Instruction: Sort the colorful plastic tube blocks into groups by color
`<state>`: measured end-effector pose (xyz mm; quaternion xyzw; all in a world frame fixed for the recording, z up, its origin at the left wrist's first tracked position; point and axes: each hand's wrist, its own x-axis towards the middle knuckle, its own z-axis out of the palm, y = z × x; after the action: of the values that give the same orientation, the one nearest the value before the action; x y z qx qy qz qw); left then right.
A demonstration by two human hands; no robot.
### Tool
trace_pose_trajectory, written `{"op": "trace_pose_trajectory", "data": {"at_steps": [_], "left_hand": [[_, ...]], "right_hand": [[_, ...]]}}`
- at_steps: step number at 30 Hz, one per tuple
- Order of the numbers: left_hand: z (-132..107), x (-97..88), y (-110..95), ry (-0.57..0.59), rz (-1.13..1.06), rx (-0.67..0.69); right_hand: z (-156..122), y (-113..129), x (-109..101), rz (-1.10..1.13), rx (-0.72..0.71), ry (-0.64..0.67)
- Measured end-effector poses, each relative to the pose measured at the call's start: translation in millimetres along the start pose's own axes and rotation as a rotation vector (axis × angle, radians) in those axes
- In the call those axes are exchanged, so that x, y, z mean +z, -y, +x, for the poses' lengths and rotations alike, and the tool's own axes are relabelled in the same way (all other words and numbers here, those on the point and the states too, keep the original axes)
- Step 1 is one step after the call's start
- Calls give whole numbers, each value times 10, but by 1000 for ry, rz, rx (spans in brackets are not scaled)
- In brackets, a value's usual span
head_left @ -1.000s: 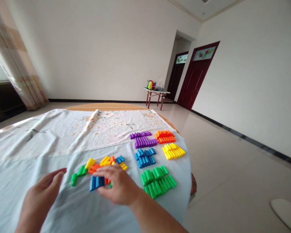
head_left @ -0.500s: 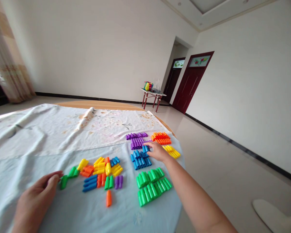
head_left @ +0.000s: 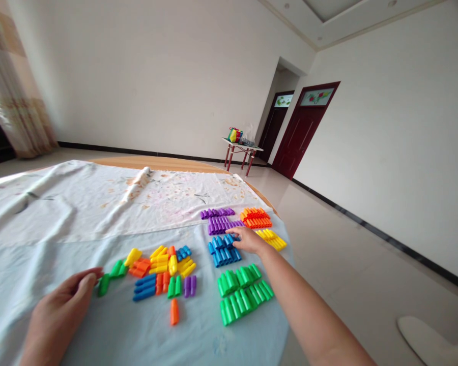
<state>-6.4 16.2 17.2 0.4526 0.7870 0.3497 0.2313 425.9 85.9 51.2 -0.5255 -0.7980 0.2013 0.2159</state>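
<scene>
Pegs (head_left: 224,250): moulded plastic, smooth and semi-gloss, with light highlights on the rounded backs. All colours share this finish.
Blue cloth (head_left: 99,335), under the pegs: woven fabric, matt, lightly creased.
White cloth (head_left: 80,198), beyond the pegs: matt printed fabric with one raised fold.
Counter (head_left: 164,163), rim showing beyond the pegs: bare wood, satin.
Floor (head_left: 347,254), right of the pegs: glossy, reflective tile.
Door (head_left: 305,129), far beyond the pegs: dark red, looks like lacquered wood.
</scene>
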Motion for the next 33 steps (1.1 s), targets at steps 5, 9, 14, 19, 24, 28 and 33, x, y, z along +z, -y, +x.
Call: {"op": "trace_pose_trajectory", "data": {"at_steps": [5, 9, 14, 19, 24, 28, 33], "left_hand": [[0, 18, -23, 4, -9, -2], [13, 21, -1, -2, -16, 3], [-13, 22, 5, -20, -16, 24], [-62, 52, 8, -46, -91, 55], [-76, 74, 65, -44, -133, 94], [-83, 65, 93, -58, -145, 119], [-112, 66, 80, -64, -118, 128]], "right_hand": [[-28, 59, 25, 8, 21, -10], [-56, 106, 7, 13, 28, -29], [-198, 389, -112, 72, -26, -236], [-394, 1061, 135, 241, -138, -368], [-453, 1545, 722, 333, -261, -236], [-413, 1620, 1028, 247, -238, -215], [-418, 1645, 1169, 93, -251, -170]]}}
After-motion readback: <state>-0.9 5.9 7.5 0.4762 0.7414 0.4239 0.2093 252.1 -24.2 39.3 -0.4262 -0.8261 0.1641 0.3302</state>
